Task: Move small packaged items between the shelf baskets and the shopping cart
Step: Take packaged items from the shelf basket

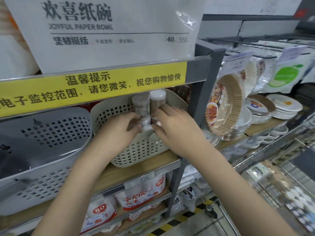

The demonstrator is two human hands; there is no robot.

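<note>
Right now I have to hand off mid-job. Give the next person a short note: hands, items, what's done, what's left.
Left hand: fingers curled round the brown-capped tube, over the beige basket.
Right hand: gripping the white-capped tube beside it.
Both tubes stand upright, side by side, at the basket's mouth, on the shelf under the yellow sign. Grey basket sits to the left.
Done: both tubes are in hand.
Left: the picture does not tell whether they are going in or coming out. The cart is not clearly in view.
</note>
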